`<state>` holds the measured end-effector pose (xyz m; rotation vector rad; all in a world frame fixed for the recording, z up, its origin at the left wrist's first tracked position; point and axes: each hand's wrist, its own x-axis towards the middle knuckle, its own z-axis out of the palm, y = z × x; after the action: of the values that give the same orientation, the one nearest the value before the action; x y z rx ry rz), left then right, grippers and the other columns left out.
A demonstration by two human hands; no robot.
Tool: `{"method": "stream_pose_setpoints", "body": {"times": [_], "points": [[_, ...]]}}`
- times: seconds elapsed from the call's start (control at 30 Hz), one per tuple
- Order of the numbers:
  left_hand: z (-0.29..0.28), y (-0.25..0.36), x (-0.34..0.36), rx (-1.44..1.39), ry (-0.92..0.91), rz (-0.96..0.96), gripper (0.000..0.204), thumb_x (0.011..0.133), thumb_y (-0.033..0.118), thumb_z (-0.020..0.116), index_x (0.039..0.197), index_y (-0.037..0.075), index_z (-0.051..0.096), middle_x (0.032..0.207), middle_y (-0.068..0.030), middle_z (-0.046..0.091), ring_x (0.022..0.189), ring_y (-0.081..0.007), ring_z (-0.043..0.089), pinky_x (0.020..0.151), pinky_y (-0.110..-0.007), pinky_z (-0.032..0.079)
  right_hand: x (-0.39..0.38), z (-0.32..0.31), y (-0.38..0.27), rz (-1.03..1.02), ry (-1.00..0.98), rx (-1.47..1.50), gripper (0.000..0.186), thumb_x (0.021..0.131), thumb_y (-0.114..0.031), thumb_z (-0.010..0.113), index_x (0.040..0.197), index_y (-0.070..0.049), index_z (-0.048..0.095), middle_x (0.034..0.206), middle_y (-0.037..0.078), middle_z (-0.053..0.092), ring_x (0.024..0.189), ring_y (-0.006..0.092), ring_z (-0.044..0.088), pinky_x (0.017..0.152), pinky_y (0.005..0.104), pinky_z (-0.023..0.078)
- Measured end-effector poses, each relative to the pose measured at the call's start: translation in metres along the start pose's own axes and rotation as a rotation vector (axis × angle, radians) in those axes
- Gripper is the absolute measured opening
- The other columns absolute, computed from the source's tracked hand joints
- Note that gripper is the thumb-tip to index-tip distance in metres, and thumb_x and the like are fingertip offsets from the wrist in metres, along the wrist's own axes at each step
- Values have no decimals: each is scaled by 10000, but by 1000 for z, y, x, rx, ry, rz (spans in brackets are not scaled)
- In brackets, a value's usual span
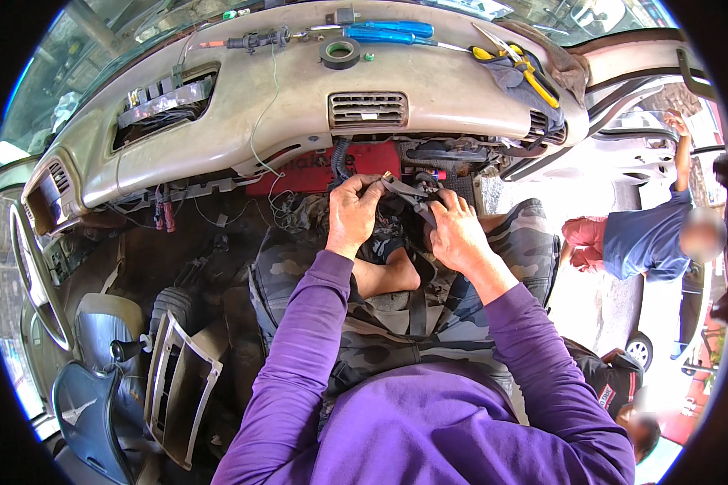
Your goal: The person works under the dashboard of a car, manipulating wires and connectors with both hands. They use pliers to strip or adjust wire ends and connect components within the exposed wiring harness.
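Note:
Under the dashboard's edge, my left hand is closed in a pinch, with a small brass-coloured piece at its fingertips. My right hand wraps round a grey plier-like tool, whose jaws reach across to the left fingertips. The exact kind of both pieces is too small to make out. Just above the left hand, a corrugated cable sleeve hangs from the dashboard. A thin green wire runs down the dashboard into loose wiring left of my hands.
The beige dashboard carries blue screwdrivers, black tape and a yellow-handled cutting tool. A red case lies beneath. At left are a loose trim frame and gear lever. Two people are outside at right.

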<state>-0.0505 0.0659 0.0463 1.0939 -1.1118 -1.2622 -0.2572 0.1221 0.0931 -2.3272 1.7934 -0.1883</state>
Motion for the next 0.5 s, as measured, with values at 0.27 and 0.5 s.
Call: {"method": "stream_pose_setpoints", "body": {"times": [0.27, 0.5], "points": [[-1, 5, -3, 65, 3, 3, 153, 981, 60, 675, 1045, -66, 733, 885, -53, 738, 802, -95, 633, 754, -256, 523, 3, -8, -2, 48, -93, 41, 361, 819, -42, 642, 1176, 8, 622, 1315, 252, 517, 1205, 447, 554, 961, 529, 500], [-1, 7, -2, 109, 13, 23, 151, 960, 72, 691, 1021, -59, 736, 864, -53, 734, 778, -92, 623, 724, -263, 514, 2, -3, 1, 50, -76, 96, 312, 817, -35, 643, 1124, 15, 617, 1280, 258, 526, 1179, 451, 566, 946, 539, 506]]}}
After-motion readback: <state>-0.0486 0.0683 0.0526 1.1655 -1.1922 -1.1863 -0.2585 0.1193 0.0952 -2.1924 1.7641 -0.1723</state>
